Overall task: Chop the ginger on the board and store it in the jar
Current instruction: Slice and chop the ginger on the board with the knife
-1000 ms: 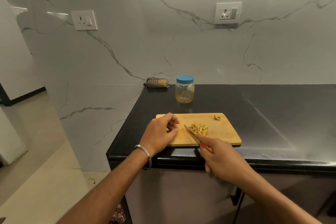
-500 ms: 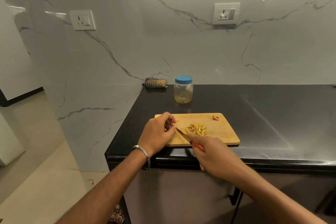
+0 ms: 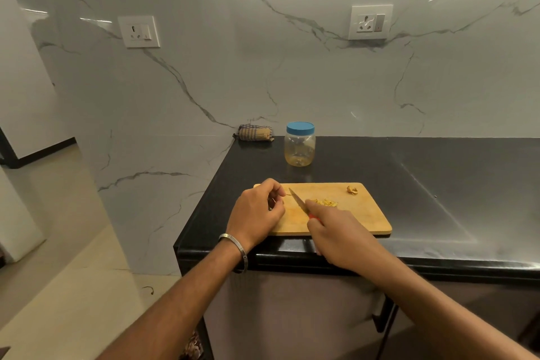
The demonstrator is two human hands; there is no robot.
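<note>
Wooden board (image 3: 359,221) carries the chopped ginger (image 3: 326,202) in a small heap, and I see my right hand (image 3: 339,232) — gripping the knife (image 3: 298,201) — has swung the blade left toward my loosely curled, empty left hand (image 3: 258,212), so I judge chopping nearly done — the jar (image 3: 299,145) waits capped behind.

A white marble-look wall (image 3: 263,73) with grey veins rises behind a glossy black worktop (image 3: 438,184), and bright streaks of light reflect on its polished face. Two white socket plates are set in it, one at the left (image 3: 138,31) and one at the right (image 3: 370,21). Pale beige floor tiles (image 3: 58,286) spread to the left, and brownish cabinet fronts (image 3: 277,316) stand under the worktop.
</note>
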